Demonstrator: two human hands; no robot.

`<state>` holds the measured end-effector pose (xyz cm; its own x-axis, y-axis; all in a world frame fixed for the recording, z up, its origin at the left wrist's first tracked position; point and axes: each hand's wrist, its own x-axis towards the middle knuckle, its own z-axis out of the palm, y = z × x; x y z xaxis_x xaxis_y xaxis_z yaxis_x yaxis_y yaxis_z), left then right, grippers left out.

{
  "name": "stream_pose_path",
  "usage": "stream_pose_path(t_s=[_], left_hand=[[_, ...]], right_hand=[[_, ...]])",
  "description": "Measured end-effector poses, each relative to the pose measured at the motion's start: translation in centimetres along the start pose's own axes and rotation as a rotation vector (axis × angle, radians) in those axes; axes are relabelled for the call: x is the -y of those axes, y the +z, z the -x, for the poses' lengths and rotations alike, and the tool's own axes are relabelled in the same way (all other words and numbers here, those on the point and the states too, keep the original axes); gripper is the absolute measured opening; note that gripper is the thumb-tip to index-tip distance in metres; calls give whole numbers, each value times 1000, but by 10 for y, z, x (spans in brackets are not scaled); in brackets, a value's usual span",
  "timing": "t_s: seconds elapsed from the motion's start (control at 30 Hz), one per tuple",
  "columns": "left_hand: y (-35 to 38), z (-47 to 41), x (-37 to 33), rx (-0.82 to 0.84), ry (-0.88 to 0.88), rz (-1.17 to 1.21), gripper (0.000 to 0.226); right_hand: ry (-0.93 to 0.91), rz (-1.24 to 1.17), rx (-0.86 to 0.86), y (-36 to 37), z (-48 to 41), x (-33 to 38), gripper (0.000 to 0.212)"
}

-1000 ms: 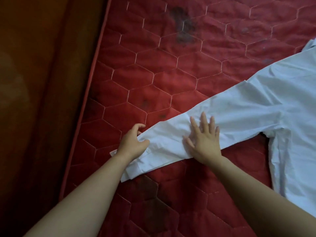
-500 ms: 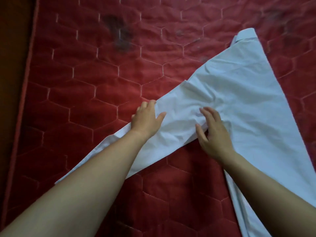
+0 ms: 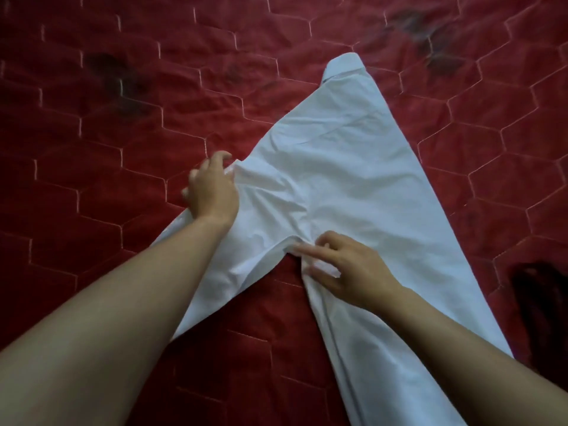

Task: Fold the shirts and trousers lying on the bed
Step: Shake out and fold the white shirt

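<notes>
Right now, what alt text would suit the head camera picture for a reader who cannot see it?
Two bare hands work a white shirt spread on a red quilted bed cover. The left hand grips its cloth near the shoulder; the right hand pinches a fold at the armpit.

The shirt (image 3: 347, 167) is of thin white woven cloth, matt and smooth, with many soft creases, and its collar (image 3: 344, 64) looks a little thicker and stiffer. The bed (image 3: 123, 133) is covered with red quilted cloth, padded, with pale stitched lines in hexagons and a slight sheen, and it carries dull dark stains (image 3: 104, 66). At the right edge lies a black thing (image 3: 541, 290), matt, whose material I cannot tell.
</notes>
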<state>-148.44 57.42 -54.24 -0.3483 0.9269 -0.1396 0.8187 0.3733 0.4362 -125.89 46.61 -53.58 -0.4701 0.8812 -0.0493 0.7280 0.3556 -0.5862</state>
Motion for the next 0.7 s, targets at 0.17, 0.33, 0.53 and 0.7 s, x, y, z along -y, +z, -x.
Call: stream_pose_path(t_s=[0.17, 0.33, 0.53, 0.7], left_hand=[[23, 28, -28, 22, 422, -105, 46], [63, 40, -6, 243, 446, -326, 56], [66, -16, -17, 186, 533, -382, 60], [51, 17, -18, 171, 488, -234, 55]], right_hand=[[295, 110, -234, -22, -21, -55, 49], [325, 384, 4, -11, -35, -111, 53], [352, 377, -42, -29, -77, -135, 58], [289, 170, -146, -14, -27, -75, 62]])
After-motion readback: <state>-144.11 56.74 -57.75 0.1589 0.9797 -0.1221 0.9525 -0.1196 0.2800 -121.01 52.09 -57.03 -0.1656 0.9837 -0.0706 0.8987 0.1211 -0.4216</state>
